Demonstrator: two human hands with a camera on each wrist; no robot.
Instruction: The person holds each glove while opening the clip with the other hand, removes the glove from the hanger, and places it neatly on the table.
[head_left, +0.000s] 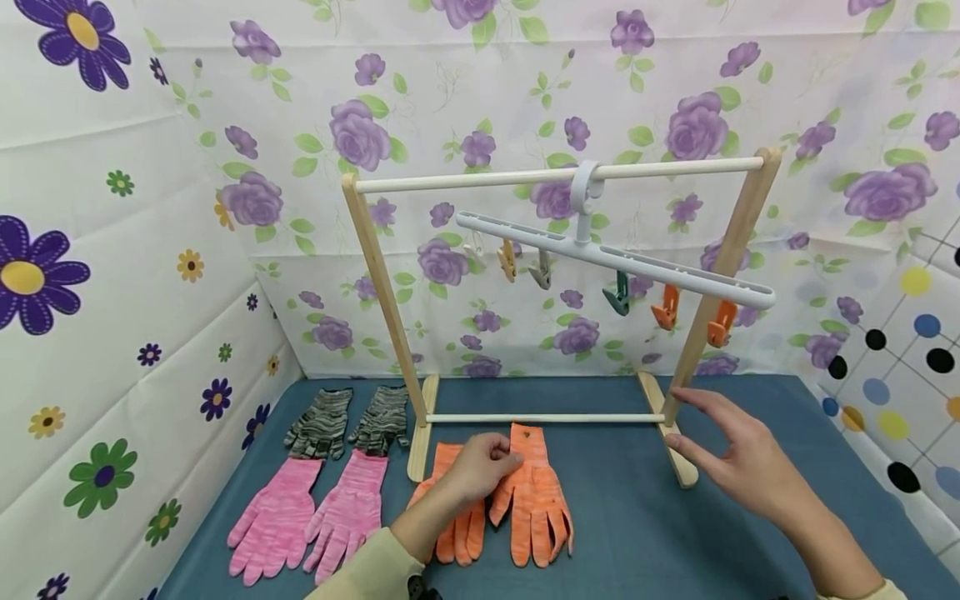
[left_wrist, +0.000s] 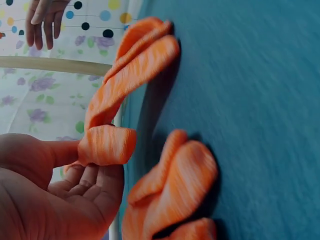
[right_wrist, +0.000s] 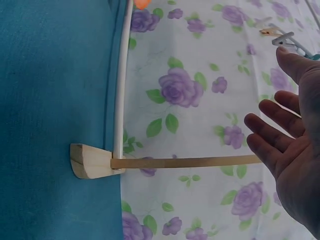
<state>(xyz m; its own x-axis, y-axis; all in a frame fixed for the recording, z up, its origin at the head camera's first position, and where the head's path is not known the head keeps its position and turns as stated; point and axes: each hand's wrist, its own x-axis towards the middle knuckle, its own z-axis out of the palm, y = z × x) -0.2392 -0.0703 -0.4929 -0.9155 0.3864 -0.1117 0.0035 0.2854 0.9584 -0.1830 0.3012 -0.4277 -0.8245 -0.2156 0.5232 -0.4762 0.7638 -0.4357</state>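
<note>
My left hand [head_left: 480, 468] pinches an orange knitted glove [head_left: 537, 492] near its cuff edge, between thumb and fingers. In the left wrist view that glove [left_wrist: 125, 75] is lifted, its fingers drooping over the blue cloth. A second orange glove [head_left: 467, 533] lies partly hidden under my left forearm. My right hand [head_left: 750, 454] holds nothing, thumb and fingers spread beside the right post of a wooden rack [head_left: 690, 358]. From the rack's top bar hangs a white hanger [head_left: 581, 243] with several clothespins, among them an orange one [head_left: 664, 308] and a dark green one [head_left: 618, 293].
To the left lie two pink gloves [head_left: 279, 518] and, behind them, two grey-black gloves [head_left: 321, 423], all on the blue cloth [head_left: 622, 533]. Flowered sheets [head_left: 525, 333] close off the back and left, and a dotted one [head_left: 892, 367] the right. The rack's feet [head_left: 678, 462] stick out forward.
</note>
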